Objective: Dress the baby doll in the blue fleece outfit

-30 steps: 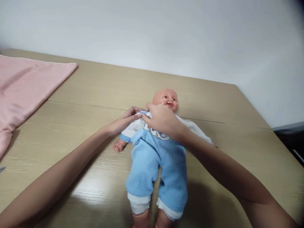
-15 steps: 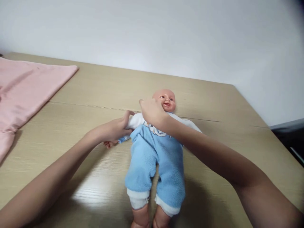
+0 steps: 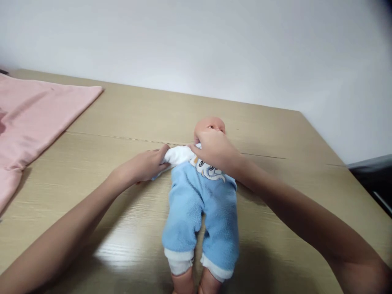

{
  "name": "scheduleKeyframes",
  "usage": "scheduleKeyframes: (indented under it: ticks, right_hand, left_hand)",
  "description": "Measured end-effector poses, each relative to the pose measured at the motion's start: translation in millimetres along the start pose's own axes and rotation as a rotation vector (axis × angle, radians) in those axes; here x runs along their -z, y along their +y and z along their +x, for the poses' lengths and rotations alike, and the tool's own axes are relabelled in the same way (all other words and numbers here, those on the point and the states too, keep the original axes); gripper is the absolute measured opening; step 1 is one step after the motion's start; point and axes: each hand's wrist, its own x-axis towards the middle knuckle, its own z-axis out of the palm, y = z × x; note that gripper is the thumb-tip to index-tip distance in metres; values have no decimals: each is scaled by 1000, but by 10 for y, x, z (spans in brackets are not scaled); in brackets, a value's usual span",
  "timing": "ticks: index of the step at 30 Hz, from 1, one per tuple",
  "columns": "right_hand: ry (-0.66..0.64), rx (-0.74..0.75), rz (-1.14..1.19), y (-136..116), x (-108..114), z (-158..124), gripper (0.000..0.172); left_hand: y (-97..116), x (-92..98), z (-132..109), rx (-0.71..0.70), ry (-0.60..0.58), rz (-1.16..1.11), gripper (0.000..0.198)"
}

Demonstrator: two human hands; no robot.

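Observation:
A baby doll [image 3: 211, 122] lies on its back on the table, feet toward me. It wears a blue fleecy outfit [image 3: 186, 212] with white sleeves, white leg cuffs and an elephant design on the chest. My left hand [image 3: 150, 163] is closed around the white sleeve [image 3: 179, 155] on the doll's left-side arm in view. At the doll's neck, my right hand [image 3: 214, 149] has its fingers curled over the neckline, the thumb against the white shoulder cloth. Its fingertips are hidden, and the hand covers the lower part of the doll's head.
A pink cloth [image 3: 45, 110] is spread at the left of the wooden table [image 3: 128, 114]. Behind the table rises a white wall [image 3: 196, 49]. Something black [image 3: 373, 175] stands past the right edge.
My right hand has shifted right, from the doll's shoulder to its neck, uncovering more of the white shoulder cloth. My left hand still holds the sleeve, and the doll's small hand is now mostly hidden.

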Motion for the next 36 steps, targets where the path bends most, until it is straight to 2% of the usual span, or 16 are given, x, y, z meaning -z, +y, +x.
scheduleKeyframes:
  ticks: [2,6,11,13,16,18,20,23,26,29,32,34,36]
  right_hand:
    - [6,54,183,169,-29,-142,40]
    - [-176,186,558,577,-70,-485,45]
    - [-296,162,782,1106,-239,-927,44]
    - [-257,168,804,1251,-374,-1073,41]
    - [-15,150,721,1342,-598,-1240,29]
    - [157,151,651,1342,-725,-1325,18]
    - [290,167,595,1345,-823,-1401,13]
    - [427,160,477,1450,-945,-1523,35]
    - [434,121,397,1688,-1084,-1663,59]
    - [349,52,471,1919,-1223,-1817,71]
    - [255,-61,641,2019,-1288,-1952,68]
    - [259,-130,692,2027,-1271,-2001,59]
    - [343,-156,724,2023,-1212,-2000,49]
  left_hand:
    - [-4,6,11,8,-6,-16,30]
    - [-15,6,14,-4,13,-55,37]
    - [-122,-44,52,-30,48,-123,55]
    - [-192,-70,71,-70,86,-103,62]
    - [-163,-70,41,-212,233,11,61]
    - [33,-40,-18,-295,351,48,54]
    - [367,-14,-68,-375,455,-4,46]
    - [948,-42,-18,-549,478,-46,36]
    - [1364,-131,206,-700,426,29,29]
    - [1518,-193,458,-717,343,122,24]
    - [1508,-218,605,-737,296,173,23]
    - [1473,-242,647,-771,306,190,24]
    - [1445,-280,669,-823,343,198,26]
